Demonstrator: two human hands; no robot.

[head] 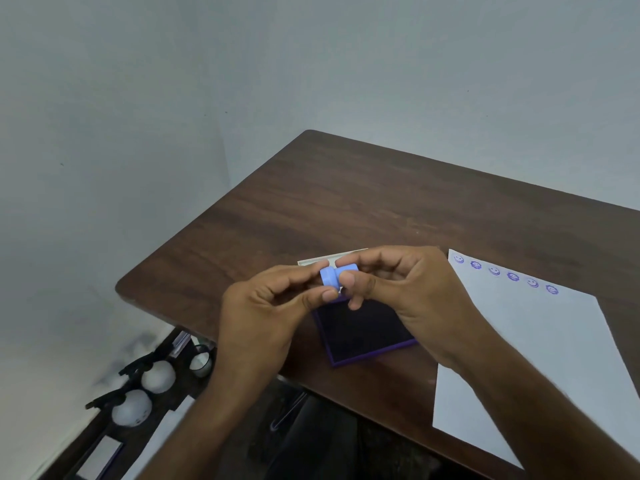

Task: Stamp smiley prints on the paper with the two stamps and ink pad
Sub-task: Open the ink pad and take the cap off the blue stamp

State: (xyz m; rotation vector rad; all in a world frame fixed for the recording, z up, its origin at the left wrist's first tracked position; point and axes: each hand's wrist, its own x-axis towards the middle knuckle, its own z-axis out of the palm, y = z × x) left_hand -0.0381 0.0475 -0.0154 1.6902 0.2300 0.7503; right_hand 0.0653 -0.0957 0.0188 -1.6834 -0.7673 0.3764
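Blue plastic, small and stubby: that is the stamp point(333, 276) held up between both hands, above the far edge of the open ink pad point(363, 329) on the dark wooden tabletop point(346, 202). The left hand point(263, 306) pinches the wider end between thumb and forefinger; the right hand point(398, 282) grips the narrower end with its fingertips. Whether they are pulling a cap off, turning the piece round, or passing it across, I cannot tell. Only one stamp shows; the second is hidden or out of view.

The sheet of paper point(536, 358) lies just to the right of the pad, with a row of six purple smiley prints point(512, 276) along its far edge, alternating between a plain face and a scalloped one. Most of the sheet is blank, so I judge the job to be early.

To do this step well, I would say: settle the stamp in one hand with its printing face down, dab it flat and lightly on the pad, then press straight down on the paper beside or below the row, without rocking, so the print does not smear. Steadying the sheet with the free hand would help.
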